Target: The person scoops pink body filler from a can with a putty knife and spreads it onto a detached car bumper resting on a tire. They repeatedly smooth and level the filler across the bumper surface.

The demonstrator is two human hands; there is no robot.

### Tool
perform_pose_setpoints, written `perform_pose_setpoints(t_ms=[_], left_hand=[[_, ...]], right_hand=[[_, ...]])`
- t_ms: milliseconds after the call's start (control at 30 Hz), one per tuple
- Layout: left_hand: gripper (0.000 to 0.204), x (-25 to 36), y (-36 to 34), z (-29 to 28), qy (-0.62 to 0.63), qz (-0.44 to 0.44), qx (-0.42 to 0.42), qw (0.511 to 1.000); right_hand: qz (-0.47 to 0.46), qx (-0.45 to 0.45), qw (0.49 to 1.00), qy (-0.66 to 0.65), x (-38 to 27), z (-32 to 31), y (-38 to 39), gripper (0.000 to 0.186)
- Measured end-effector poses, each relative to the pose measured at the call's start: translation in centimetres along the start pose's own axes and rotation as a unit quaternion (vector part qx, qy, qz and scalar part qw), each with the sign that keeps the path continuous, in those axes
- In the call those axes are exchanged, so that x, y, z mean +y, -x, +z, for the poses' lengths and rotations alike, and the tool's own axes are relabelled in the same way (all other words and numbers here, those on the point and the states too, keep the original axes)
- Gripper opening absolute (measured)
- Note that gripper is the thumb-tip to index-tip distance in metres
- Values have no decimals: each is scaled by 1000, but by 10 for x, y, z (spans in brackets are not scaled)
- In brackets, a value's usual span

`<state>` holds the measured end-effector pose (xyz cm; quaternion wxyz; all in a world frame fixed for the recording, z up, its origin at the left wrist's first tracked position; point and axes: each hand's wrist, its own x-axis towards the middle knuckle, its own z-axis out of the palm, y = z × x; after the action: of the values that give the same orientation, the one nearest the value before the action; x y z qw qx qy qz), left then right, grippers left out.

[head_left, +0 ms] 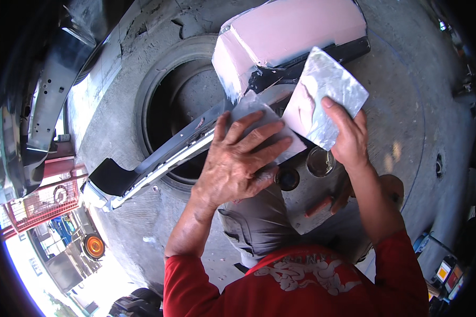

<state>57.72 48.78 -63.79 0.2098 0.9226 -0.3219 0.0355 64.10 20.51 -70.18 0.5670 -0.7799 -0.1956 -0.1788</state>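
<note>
My left hand (238, 153) lies with fingers spread across the face of a flat grey putty spreader (248, 104), its thumb mostly hidden. The spreader's upper tip meets the lower left corner of a pink-coated car body part (296, 31) with black edges. Gripped at its lower right edge by my right hand (349, 132) is a shiny square mixing plate (330, 87), tilted up, with a smooth smear of pink putty (301, 108) along its left side. The plate is close to the spreader's right side.
A tyre (148, 100) lies flat on the concrete floor, with a long narrow trim piece (161, 164) across it. Near my knees are a small round tin (320, 161), a dark round lid (287, 179) and a red-handled tool (318, 206). A red metal rack (42, 198) stands left.
</note>
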Motion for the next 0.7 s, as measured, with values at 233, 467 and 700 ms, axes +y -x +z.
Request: perform_pose_setpoints(t_ms=[233, 467, 700], left_hand=[[58, -91, -22, 11, -86, -75, 197, 974], [59, -114, -22, 33, -196, -80, 156, 965], [58, -114, -7, -26, -303, -65, 27, 950]], right_hand=[[344, 136, 839, -400, -25, -21, -31, 41], [360, 129, 845, -373, -29, -24, -31, 45], [339, 112, 829, -431, -25, -31, -37, 35]])
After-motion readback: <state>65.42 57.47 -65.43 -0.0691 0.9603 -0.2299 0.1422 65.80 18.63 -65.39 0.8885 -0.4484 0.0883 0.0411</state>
